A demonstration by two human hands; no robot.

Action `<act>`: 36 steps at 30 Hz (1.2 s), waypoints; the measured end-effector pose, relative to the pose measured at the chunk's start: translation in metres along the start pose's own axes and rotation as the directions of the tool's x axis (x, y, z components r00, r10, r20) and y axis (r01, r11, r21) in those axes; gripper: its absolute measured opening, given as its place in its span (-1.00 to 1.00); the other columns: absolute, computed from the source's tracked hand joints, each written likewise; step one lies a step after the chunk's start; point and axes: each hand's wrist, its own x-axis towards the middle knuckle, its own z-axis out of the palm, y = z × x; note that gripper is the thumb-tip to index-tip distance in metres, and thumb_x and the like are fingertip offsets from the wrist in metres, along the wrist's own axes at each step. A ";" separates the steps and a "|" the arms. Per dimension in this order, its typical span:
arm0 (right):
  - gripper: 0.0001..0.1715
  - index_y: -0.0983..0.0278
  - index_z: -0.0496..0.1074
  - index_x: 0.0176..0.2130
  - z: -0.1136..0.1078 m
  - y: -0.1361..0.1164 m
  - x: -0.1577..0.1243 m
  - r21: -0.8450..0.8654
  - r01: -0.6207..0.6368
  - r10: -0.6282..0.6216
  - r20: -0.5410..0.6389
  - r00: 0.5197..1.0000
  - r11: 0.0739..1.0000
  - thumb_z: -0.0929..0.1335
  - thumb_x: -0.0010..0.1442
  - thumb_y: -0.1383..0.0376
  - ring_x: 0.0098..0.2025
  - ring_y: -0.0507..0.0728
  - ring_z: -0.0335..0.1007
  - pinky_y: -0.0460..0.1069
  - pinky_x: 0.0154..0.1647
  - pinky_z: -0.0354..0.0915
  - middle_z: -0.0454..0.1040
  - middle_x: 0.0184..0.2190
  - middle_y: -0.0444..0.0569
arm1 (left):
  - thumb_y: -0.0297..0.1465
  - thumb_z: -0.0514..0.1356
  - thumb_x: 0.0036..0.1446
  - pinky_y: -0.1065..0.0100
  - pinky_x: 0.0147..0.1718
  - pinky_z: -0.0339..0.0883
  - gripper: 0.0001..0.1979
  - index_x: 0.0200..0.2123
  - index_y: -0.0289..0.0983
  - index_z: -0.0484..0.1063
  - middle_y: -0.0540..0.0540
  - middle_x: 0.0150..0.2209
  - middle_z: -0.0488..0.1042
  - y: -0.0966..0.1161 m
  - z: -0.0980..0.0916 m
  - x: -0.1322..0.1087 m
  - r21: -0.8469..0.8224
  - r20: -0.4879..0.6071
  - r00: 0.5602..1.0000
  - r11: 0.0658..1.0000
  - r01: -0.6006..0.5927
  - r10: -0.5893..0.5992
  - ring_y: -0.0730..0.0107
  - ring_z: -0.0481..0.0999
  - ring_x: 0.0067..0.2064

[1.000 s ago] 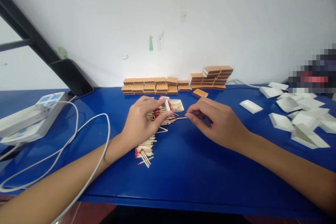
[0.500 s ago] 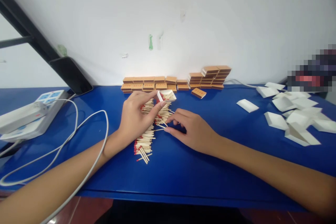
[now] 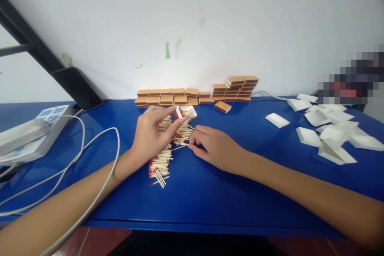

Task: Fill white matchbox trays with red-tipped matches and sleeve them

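Note:
A long heap of red-tipped matches (image 3: 163, 156) lies on the blue table (image 3: 210, 192). My left hand (image 3: 151, 136) rests over the heap's far end, fingers bent round the matches and touching a small white tray (image 3: 186, 111) that holds a few matches. My right hand (image 3: 214, 148) lies on the table just right of the heap, its fingertips pinched together on matches at the heap's edge.
Brown matchbox sleeves (image 3: 198, 94) are stacked along the white wall, one loose sleeve (image 3: 223, 107) in front. Several empty white trays (image 3: 327, 128) lie at the right. A white power strip (image 3: 28, 134), white cables (image 3: 87, 156) and a dark phone (image 3: 76, 87) sit at the left.
My right hand came left from open table to the heap's edge and pinched matches. My left hand and the white tray shifted slightly away toward the wall.

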 end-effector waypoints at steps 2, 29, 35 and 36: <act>-0.90 0.26 0.41 -0.24 0.002 -0.001 0.000 0.006 0.041 -0.041 -0.047 0.998 0.999 0.36 0.38 0.41 -0.24 0.12 0.38 0.01 -0.19 0.27 0.48 -0.26 -0.05 | -0.20 0.38 0.28 0.23 -0.15 0.43 -0.69 0.00 -0.22 0.65 -0.12 -0.17 0.69 0.000 0.000 -0.001 -0.001 0.008 1.000 1.000 0.004 -0.004 0.22 0.59 -0.17; -0.90 0.28 0.48 -0.21 0.008 0.000 0.004 0.060 0.105 -0.102 -0.050 0.994 0.993 0.37 0.42 0.36 -0.21 0.11 0.42 0.01 -0.14 0.31 0.51 -0.24 -0.03 | -0.22 0.38 0.28 0.23 -0.14 0.44 -0.69 0.02 -0.22 0.64 -0.09 -0.17 0.68 -0.002 0.003 -0.002 0.002 0.030 0.999 1.000 0.017 -0.017 0.25 0.60 -0.16; -0.91 0.29 0.45 -0.23 -0.001 -0.003 0.000 0.023 0.051 -0.052 0.027 0.998 0.998 0.39 0.40 0.39 -0.25 0.11 0.42 0.01 -0.18 0.32 0.50 -0.27 -0.04 | -0.21 0.38 0.28 0.24 -0.16 0.42 -0.68 0.00 -0.26 0.65 -0.10 -0.20 0.68 -0.003 0.002 -0.003 0.009 0.033 0.999 1.000 0.024 -0.025 0.25 0.59 -0.18; -0.89 0.29 0.45 -0.24 -0.002 -0.002 -0.002 0.003 0.050 -0.050 0.044 0.998 0.999 0.39 0.41 0.39 -0.23 0.12 0.43 0.01 -0.17 0.33 0.50 -0.27 -0.04 | -0.21 0.39 0.27 0.23 -0.16 0.42 -0.69 0.00 -0.25 0.65 -0.10 -0.20 0.68 -0.003 0.002 -0.003 0.011 0.035 0.999 1.000 0.027 -0.027 0.25 0.59 -0.18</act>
